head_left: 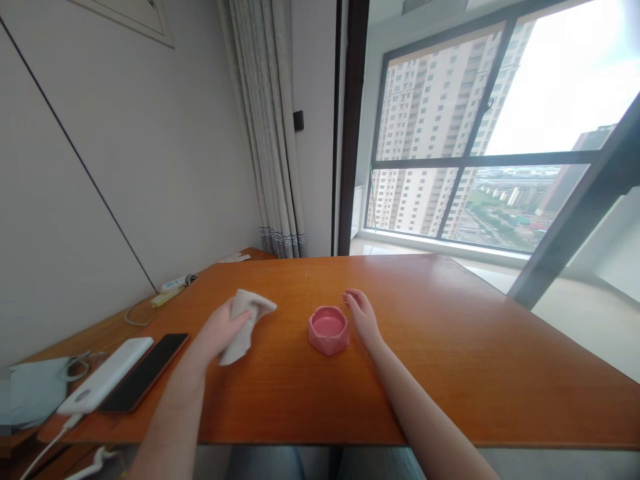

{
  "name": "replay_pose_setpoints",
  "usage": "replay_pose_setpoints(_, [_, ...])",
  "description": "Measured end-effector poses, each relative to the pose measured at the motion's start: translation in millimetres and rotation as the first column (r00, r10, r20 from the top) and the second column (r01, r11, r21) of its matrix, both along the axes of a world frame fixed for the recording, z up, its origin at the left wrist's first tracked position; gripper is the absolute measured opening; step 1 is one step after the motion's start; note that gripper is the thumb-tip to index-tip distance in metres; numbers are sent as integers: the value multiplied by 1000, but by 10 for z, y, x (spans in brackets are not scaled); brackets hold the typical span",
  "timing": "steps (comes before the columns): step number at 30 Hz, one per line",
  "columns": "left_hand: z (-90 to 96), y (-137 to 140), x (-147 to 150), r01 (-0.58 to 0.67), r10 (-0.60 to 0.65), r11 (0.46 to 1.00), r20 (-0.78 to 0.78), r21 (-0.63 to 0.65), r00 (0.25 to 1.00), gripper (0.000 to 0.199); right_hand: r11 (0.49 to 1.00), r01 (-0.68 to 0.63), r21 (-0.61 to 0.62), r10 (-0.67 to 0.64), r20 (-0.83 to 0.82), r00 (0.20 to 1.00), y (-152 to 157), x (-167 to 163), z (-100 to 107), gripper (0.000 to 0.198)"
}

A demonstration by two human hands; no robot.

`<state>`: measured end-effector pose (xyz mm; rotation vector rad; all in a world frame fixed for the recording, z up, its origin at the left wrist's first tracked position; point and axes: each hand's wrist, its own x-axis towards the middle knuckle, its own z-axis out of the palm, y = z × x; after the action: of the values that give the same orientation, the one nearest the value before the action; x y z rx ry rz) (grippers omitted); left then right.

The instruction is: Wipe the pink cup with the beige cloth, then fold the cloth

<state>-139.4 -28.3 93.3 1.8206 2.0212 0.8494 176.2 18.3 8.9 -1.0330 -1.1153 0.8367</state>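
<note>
My left hand point(224, 328) is closed on a white cloth or tissue point(245, 337), which hangs loosely from the fingers over the left part of the wooden table point(280, 393). A pink, many-sided ashtray point(329, 337) stands upright on the table between my hands, its hollow facing up with nothing seen in it. Just to the right of the ashtray is my right hand point(363, 317), fingers loosely bent and thumb a little apart. It holds nothing, and I cannot tell whether it touches the ashtray's rim.
A black phone point(145, 373) and a white power bank point(107, 377) with a cable lie at the left edge, beside a pale blue pouch point(37, 393). Farther back are a power strip point(174, 285) and a curtain point(273, 133). A large window point(463, 162) rises beyond the table.
</note>
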Motion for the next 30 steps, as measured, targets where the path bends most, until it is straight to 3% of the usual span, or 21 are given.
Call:
replay_pose_setpoints(1, [71,25,236,109,-106,994,191,-5,976,37,998,-59,4,59,-72,996,-16,-9,34,39])
replay_pose_setpoints(2, [118,58,469,216,-200,976,388,1,900,42,992,-129,7,129,-153,980,-37,-20,72,44])
replay_pose_setpoints(4, [131,158,896,410,-327,910,702,55,632,50,951,-308,-7,292,-304,907,-94,-34,155,51])
replay_pose_setpoints(6, [59,293,1237,450,-344,884,825,124,448,52,870,-492,-45,424,-441,791,-157,-23,241,54])
replay_pose_setpoints(7, [6,365,1367,430,-337,891,843,143,419,51,822,-566,-62,462,-508,727,-186,-4,279,55])
replay_pose_setpoints(10, [-153,546,1602,387,-340,910,799,148,496,47,731,-677,-80,457,-679,574,-236,86,350,58])
replay_pose_setpoints(13, [-256,638,1672,324,-332,933,717,155,613,46,716,-685,-135,402,-723,563,-211,147,335,47])
replay_pose_setpoints(16, [-339,661,1650,325,-348,929,708,175,614,45,765,-586,-267,272,-691,670,-131,148,273,23])
replay_pose_setpoints(19, [-464,662,1543,301,-312,941,740,154,596,33,893,-325,-312,38,-667,744,-71,167,246,19])
replay_pose_setpoints(21, [-578,655,1442,251,-258,961,724,120,640,28,975,-9,-222,-123,-572,811,-85,202,258,21])
replay_pose_setpoints(23, [-707,641,1358,231,-236,968,687,102,687,25,965,264,-5,-252,-320,913,-146,220,278,22])
replay_pose_setpoints(24, [-773,633,1332,239,-245,966,668,102,702,24,944,303,129,-287,-128,949,-188,211,287,21])
replay_pose_setpoints(25, [-838,624,1317,259,-263,960,654,104,710,22,934,261,243,-291,96,952,-233,185,292,19])
replay_pose_setpoints(27, [-955,609,1317,320,-320,940,627,118,710,21,949,29,315,-204,539,817,-317,90,292,14])
replay_pose_setpoints(30, [-1067,598,1345,408,-406,904,553,126,728,20,963,-234,135,-16,893,449,-414,-86,276,12])
